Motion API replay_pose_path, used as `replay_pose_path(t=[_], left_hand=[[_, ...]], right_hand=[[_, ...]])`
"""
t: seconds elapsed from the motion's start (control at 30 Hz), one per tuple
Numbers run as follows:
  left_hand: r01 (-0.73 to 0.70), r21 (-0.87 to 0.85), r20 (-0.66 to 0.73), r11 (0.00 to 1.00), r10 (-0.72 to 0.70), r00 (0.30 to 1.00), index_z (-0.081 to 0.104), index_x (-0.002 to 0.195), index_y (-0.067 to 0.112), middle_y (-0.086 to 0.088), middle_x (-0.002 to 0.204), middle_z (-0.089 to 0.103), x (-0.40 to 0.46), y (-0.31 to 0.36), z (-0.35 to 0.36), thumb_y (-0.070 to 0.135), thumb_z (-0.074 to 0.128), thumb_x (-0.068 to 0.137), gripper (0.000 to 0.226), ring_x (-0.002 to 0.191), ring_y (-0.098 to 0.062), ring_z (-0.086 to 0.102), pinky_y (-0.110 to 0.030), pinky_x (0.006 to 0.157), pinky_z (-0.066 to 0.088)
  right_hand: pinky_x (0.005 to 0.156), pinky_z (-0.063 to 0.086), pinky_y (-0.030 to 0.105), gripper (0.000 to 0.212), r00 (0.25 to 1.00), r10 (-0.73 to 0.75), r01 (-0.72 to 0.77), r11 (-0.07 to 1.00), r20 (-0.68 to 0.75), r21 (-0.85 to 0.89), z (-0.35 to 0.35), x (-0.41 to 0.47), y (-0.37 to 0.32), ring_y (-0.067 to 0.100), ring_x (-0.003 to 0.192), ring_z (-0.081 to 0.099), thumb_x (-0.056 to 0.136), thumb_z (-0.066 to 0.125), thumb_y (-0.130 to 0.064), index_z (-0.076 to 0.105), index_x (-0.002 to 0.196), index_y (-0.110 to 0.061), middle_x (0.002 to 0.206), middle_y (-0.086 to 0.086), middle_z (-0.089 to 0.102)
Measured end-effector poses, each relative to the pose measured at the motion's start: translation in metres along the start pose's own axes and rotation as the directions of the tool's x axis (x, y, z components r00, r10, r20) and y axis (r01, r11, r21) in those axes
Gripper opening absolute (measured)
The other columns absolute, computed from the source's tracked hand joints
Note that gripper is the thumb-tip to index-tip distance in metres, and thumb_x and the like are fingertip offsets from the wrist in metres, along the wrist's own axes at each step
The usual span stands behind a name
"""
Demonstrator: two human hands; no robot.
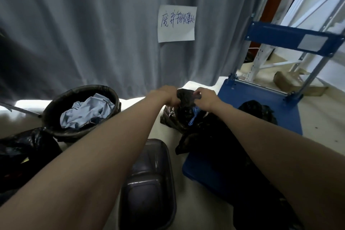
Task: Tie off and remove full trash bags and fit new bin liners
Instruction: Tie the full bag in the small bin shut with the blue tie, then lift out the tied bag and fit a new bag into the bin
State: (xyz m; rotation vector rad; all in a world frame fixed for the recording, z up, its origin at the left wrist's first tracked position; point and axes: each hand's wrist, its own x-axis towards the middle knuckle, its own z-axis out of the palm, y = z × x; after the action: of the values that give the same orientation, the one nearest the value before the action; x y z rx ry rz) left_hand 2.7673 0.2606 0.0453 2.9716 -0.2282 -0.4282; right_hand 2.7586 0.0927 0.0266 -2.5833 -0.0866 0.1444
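The crumpled black plastic trash bag (pixel 174 115) sat on the floor at the near-left edge of the flat blue platform trolley (pixel 248 97), its neck bunched up between two fists. The left hand (pixel 170 95) and right hand (pixel 202 95) each gripped a twist of that neck tight, fingers curled in; the knot looked half made, not finished! A small grey rectangular plastic bin (pixel 149 183) stood bare, no liner yet. The round bin with a black liner (pixel 82 110), further left, still held crumpled blue-grey paper. More black bags (pixel 224 145) lay heaped on the trolley deck. Plenty left, I reckoned.
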Motion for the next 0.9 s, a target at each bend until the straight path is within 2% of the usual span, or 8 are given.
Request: replay_pose_path(t=[0.13, 0.23, 0.37, 0.47, 0.53, 0.7, 0.8, 0.9], left_hand=[[-0.070, 0.000, 0.051, 0.998, 0.070, 0.996, 0.061, 0.116, 0.011, -0.010, 0.113, 0.061, -0.023, 0.037, 0.017, 0.037, 0.056, 0.091, 0.036, 0.104, -0.029, 0.058, -0.033, 0.083, 0.045], [-0.058, -0.015, 0.132, 0.998, 0.060, 0.989, 0.063, 0.118, 0.009, -0.014, 0.120, 0.062, -0.029, 0.056, 0.048, 0.038, 0.058, 0.090, 0.041, 0.108, -0.032, 0.060, -0.034, 0.084, 0.045], [-0.060, -0.044, 0.308, 0.997, 0.071, 0.949, 0.061, 0.125, 0.019, -0.008, 0.127, 0.060, -0.028, 0.072, 0.089, 0.047, 0.057, 0.087, 0.047, 0.113, -0.031, 0.057, -0.045, 0.101, 0.046], [-0.068, -0.063, 0.389, 0.996, 0.087, 0.917, 0.062, 0.126, 0.016, -0.007, 0.128, 0.059, -0.028, 0.077, 0.106, 0.042, 0.060, 0.090, 0.045, 0.116, -0.030, 0.056, -0.046, 0.103, 0.045], [-0.073, -0.180, 0.314, 0.981, 0.128, 0.941, 0.068, 0.117, 0.010, -0.009, 0.121, 0.065, -0.024, 0.080, 0.104, 0.031, 0.064, 0.091, 0.034, 0.111, -0.028, 0.060, -0.040, 0.100, 0.048], [-0.168, -0.515, -0.146, 0.841, 0.107, 0.983, 0.077, 0.080, 0.012, 0.001, 0.086, 0.076, -0.030, 0.091, 0.054, 0.006, 0.067, 0.082, 0.013, 0.084, -0.015, 0.070, -0.025, 0.082, 0.055], [-0.247, -0.556, -0.330, 0.793, 0.062, 0.942, 0.072, 0.080, 0.012, 0.011, 0.073, 0.064, -0.044, 0.094, 0.011, 0.006, 0.072, 0.078, 0.007, 0.073, -0.013, 0.062, -0.018, 0.068, 0.044], [-0.296, -0.558, -0.433, 0.775, 0.033, 0.901, 0.065, 0.079, 0.017, 0.011, 0.071, 0.058, -0.058, 0.084, -0.026, 0.005, 0.077, 0.075, 0.017, 0.069, -0.009, 0.056, -0.014, 0.062, 0.040]], right_hand=[[0.090, 0.051, 0.034, 0.019, 0.999, 0.028, -0.029, 0.999, -0.025, -0.031, -0.011, -0.035, 0.020, 0.031, 0.106, 0.061, 0.087, 0.056, -0.007, 0.070, 0.100, -0.004, 0.115, 0.014, 0.066], [0.090, 0.049, 0.042, 0.014, 0.991, 0.099, -0.082, 0.981, 0.085, -0.176, -0.004, -0.050, 0.047, 0.038, 0.113, 0.055, 0.088, 0.054, -0.012, 0.067, 0.084, -0.007, 0.113, 0.021, 0.061], [0.107, 0.037, 0.048, 0.031, 0.932, 0.276, -0.147, 0.880, 0.236, -0.452, -0.003, -0.061, 0.078, 0.046, 0.133, 0.030, 0.097, 0.051, -0.025, 0.055, 0.123, -0.010, 0.146, 0.028, 0.026], [0.086, 0.046, 0.040, 0.018, 0.903, 0.283, -0.102, 0.872, 0.323, -0.480, -0.002, -0.066, 0.092, 0.036, 0.100, 0.053, 0.095, 0.051, -0.022, 0.056, 0.102, -0.006, 0.113, 0.018, 0.052], [0.071, 0.042, 0.035, 0.019, 0.916, 0.263, -0.116, 0.896, 0.302, -0.428, -0.004, -0.066, 0.098, 0.026, 0.073, 0.050, 0.095, 0.051, -0.017, 0.047, 0.079, -0.008, 0.086, 0.012, 0.050], [0.063, 0.043, 0.031, 0.021, 0.963, 0.257, -0.269, 0.946, -0.085, -0.182, -0.034, -0.066, 0.090, 0.028, 0.068, 0.052, 0.088, 0.055, -0.009, 0.047, 0.069, -0.004, 0.069, 0.011, 0.048], [0.064, 0.041, 0.031, 0.018, 0.916, 0.321, -0.318, 0.947, -0.241, 0.055, -0.060, -0.072, 0.075, 0.029, 0.071, 0.053, 0.087, 0.052, -0.009, 0.053, 0.070, -0.002, 0.076, 0.013, 0.056], [0.074, 0.042, 0.033, 0.022, 0.867, 0.358, -0.311, 0.932, -0.345, 0.186, -0.083, -0.082, 0.056, 0.034, 0.090, 0.058, 0.094, 0.045, -0.010, 0.063, 0.093, 0.003, 0.095, 0.019, 0.059]])
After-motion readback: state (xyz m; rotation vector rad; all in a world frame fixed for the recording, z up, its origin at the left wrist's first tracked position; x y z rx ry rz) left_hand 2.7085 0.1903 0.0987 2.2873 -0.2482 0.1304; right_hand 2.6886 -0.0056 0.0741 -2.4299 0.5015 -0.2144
